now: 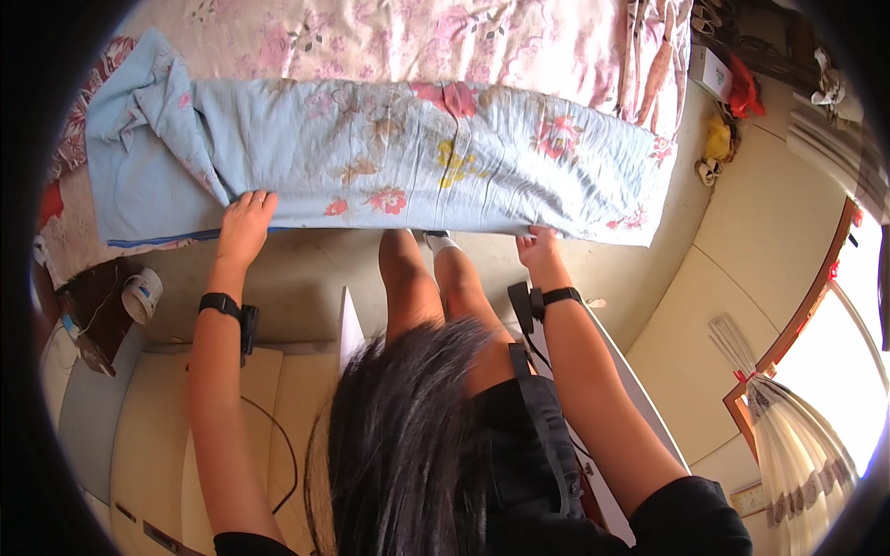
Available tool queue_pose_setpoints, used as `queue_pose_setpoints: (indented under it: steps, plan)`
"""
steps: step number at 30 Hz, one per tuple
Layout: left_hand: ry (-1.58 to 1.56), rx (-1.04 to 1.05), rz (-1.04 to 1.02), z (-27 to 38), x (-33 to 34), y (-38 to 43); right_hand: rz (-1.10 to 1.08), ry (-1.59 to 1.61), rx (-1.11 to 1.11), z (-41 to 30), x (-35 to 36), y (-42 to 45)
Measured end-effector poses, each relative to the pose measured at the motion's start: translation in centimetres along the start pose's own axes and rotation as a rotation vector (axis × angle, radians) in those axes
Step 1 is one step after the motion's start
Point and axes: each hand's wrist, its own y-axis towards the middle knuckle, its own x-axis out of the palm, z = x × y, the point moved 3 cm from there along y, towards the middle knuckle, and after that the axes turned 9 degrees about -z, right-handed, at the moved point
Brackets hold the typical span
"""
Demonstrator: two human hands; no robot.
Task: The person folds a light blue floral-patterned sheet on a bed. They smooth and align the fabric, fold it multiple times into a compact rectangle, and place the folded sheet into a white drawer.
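Observation:
A light blue floral cloth [389,153], perhaps a quilt or sheet, lies lengthwise along the near side of the bed, creased across its right half. At its near edge, left of centre, my left hand [247,219] grips the fabric with curled fingers. Further right, my right hand [541,248] pinches the same edge between thumb and fingers. The cloth's left end is folded over into a loose flap [156,118]. Beneath the blue cloth, a pink floral bedsheet [396,42] covers the bed.
A white bucket-like container [142,295] stands by a dark wooden piece of furniture [97,313] at left. Cabinet doors [229,417] are behind my left arm. A white box [709,73], a red bag [745,87] and shoes [708,171] line the right wall. A tied curtain [779,410] hangs by the window.

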Motion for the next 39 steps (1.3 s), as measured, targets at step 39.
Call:
queue_pose_setpoints:
  steps: [39]
  plan:
    - [-0.790, -1.130, 0.602, -10.9, 2.4, -2.0, -1.243, -1.028, -0.495, 21.4, 52.6, -30.4]
